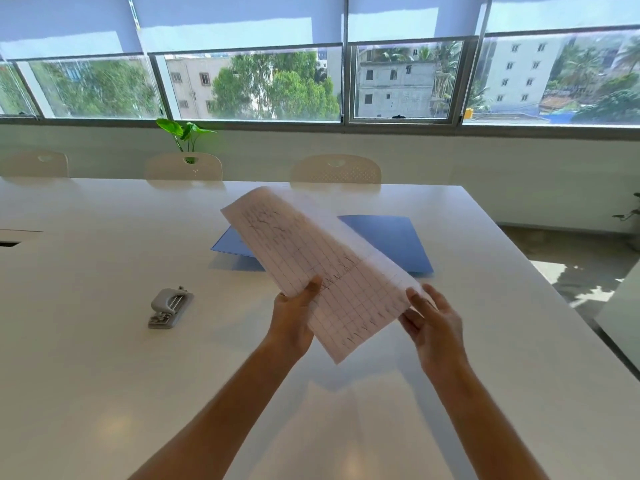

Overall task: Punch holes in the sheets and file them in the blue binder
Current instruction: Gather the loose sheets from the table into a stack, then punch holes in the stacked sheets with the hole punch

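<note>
A stack of lined, handwritten sheets (322,268) is held up in the air above the white table (104,358), tilted and slightly blurred. My left hand (292,320) pinches its left edge with the thumb on top. My right hand (434,327) touches the sheets' right corner with straight fingers. Behind the sheets, the blue binder (391,240) lies flat on the table and is partly hidden by them. A grey hole punch (170,307) sits on the table to the left of my hands.
Three white chairs (336,169) stand along the table's far side, with a green plant (185,133) behind the middle one. The table's right edge (540,271) drops to the floor. A dark cable slot (10,243) sits at the far left.
</note>
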The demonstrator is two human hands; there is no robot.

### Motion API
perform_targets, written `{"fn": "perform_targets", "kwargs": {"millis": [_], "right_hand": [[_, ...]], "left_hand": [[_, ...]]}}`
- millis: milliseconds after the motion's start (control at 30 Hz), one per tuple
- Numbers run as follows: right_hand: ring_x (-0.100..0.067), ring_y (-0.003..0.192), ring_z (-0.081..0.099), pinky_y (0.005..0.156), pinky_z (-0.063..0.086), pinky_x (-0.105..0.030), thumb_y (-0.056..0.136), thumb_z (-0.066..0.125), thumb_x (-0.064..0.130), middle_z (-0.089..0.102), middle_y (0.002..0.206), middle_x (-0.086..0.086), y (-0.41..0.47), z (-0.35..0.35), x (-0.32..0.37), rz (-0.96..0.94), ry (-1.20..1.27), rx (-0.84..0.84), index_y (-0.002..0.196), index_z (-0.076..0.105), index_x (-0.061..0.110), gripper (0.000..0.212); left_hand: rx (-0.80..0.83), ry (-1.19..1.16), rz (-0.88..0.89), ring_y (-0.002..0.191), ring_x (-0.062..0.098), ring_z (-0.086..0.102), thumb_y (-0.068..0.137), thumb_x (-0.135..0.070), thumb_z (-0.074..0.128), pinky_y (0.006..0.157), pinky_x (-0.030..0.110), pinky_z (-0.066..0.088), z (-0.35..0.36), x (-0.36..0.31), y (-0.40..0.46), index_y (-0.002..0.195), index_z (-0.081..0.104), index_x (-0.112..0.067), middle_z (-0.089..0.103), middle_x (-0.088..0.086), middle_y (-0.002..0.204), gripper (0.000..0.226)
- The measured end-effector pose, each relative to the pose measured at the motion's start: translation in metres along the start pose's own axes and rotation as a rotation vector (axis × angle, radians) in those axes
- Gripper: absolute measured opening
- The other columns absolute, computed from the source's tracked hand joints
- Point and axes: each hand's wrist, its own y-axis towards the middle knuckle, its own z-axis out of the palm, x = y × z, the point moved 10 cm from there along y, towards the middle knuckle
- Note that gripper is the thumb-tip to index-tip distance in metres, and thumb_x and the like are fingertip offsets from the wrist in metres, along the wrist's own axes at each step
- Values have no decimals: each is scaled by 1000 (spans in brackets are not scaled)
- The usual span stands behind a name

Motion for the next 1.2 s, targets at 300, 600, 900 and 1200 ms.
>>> {"fn": "perform_targets", "kwargs": {"millis": [300, 600, 900, 1200], "right_hand": [[-31, 82, 66, 67, 57, -40, 89, 63, 18, 72, 79, -18, -17, 26, -43, 400, 125, 5, 99, 66, 4, 17], [-34, 78, 70, 56, 58, -41, 86, 62, 1, 71, 95, -19, 3, -6, -31, 359, -77, -73, 104, 63, -4, 19], [-34, 66, 71, 55, 59, -40, 74, 69, 4, 69, 86, -24, -1, -28, -35, 589, -267, 150, 112, 59, -5, 40], [-32, 81, 74, 65, 61, -37, 80, 69, -4, 76, 89, -16, 19, -27, 3, 134, -594, 127, 100, 69, -4, 20]], "left_hand": [[62, 33, 20, 101, 30, 66, 92, -19, 58, 81, 51, 56, 16, 15, -15, 113, 58, -20, 71, 7, 101, 21], [85, -137, -247, 96, 32, 68, 82, -30, 60, 76, 46, 57, -13, 33, -17, 115, 64, -6, 70, 16, 107, 40], [337, -318, -438, 103, 43, 63, 82, -71, 43, 90, 54, 48, -65, 4, 12, 115, 67, -2, 69, 24, 110, 81], [166, 451, -355, 81, 34, 72, 80, 1, 68, 63, 40, 59, -71, 15, 22, 99, 68, 2, 72, 22, 97, 19]]}}
